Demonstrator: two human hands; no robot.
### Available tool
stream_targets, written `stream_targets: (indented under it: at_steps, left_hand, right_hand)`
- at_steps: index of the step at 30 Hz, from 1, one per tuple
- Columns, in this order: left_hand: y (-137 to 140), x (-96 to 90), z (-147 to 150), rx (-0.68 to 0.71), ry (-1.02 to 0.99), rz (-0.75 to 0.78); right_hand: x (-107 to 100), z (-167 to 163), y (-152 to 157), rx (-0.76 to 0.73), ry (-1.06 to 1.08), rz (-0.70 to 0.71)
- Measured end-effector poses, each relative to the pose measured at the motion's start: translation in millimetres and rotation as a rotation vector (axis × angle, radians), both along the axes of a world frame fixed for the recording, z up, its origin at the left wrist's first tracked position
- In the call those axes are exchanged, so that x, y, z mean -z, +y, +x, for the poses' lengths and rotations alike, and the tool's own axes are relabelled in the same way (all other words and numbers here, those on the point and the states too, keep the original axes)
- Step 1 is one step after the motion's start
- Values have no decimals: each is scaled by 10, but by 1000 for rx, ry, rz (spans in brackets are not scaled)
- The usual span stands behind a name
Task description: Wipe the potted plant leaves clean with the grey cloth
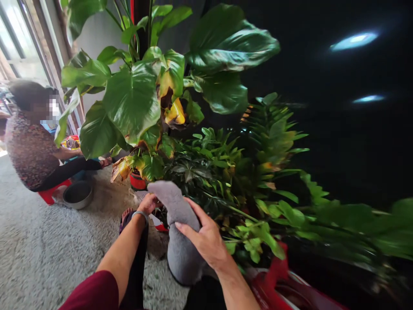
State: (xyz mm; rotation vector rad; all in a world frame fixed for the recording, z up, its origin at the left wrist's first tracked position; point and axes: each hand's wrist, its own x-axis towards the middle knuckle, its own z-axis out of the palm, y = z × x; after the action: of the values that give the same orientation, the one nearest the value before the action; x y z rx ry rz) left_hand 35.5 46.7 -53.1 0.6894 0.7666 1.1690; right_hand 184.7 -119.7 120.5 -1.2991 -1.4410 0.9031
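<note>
The right hand grasps the middle of a grey fuzzy piece, thumb across its near face, beside the leafy plants, while the left hand is at its upper end, fingertips hidden, so I cannot tell its grip.

The head-worn camera looks forward and down from behind and above the nearby fingers; its reach into the dark to their right is hard to judge.
</note>
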Motion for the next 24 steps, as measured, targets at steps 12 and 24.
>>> stream_targets:
  at_steps: [12,24]
  left_hand:
    - [8,8,-59,39,-140,-124]
    - [-31,-72,-29,51,-5,-69]
  right_hand:
    - [344,-1,-390,2,36,-129]
    - [394,-120,-210,82,-3,-124]
